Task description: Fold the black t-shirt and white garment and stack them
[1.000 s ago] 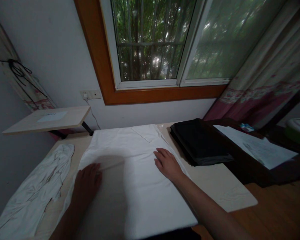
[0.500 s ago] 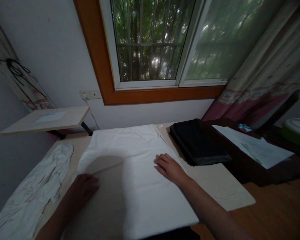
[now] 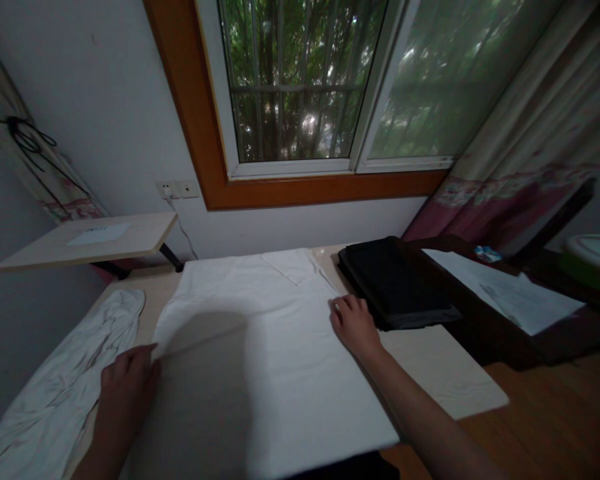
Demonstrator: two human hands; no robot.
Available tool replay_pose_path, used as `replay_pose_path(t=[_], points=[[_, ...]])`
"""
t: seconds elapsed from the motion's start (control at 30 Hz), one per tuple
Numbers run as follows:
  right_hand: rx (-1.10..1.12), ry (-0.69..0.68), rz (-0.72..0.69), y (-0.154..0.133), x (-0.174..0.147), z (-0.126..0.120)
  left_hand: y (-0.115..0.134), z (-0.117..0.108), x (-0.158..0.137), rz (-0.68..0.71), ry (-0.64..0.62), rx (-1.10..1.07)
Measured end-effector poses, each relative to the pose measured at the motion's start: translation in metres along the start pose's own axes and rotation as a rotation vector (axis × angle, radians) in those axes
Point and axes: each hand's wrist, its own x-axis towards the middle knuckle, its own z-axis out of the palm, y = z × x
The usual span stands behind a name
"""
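Note:
A white cloth garment (image 3: 285, 360) lies spread flat on the light table, with a dark shadow over its left half. My left hand (image 3: 129, 380) is at its left edge, fingers loosely bent and fingertips touching the border. On the opposite side, my right hand (image 3: 356, 325) rests on the right edge, its fingers slightly curled and apart over the fabric. Neither hand lifts the cloth. The undersides of both hands are hidden.
A rumpled white cloth (image 3: 75, 373) lies on the left. Folded black cloth (image 3: 395, 280) is stacked at the right, near paper sheets (image 3: 505, 290) on a dark surface. A raised wooden shelf (image 3: 93, 243) stands at the back left, below a window (image 3: 300, 87).
Both hands have moved outward over the white garment, the left one to its left edge and the right one to its right edge. The garment lies as before.

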Motion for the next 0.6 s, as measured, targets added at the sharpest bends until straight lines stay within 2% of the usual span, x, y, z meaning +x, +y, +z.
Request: replay_pose_path(t=[0.17, 0.3, 0.4, 0.6], points=[[-0.148, 0.058, 0.058, -0.002, -0.003, -0.002, 0.002, -0.014, 0.000, -0.199, -0.114, -0.098], [-0.218, -0.005, 0.098, -0.005, -0.005, -0.005, 0.009, -0.031, 0.001, -0.346, -0.297, -0.167], [-0.269, -0.087, 0.136, -0.004, -0.006, -0.005, 0.008, -0.038, 0.002, -0.387, -0.407, -0.201], [-0.343, -0.158, 0.134, -0.001, -0.013, -0.006, 0.001, -0.040, -0.003, -0.416, -0.453, -0.234]])
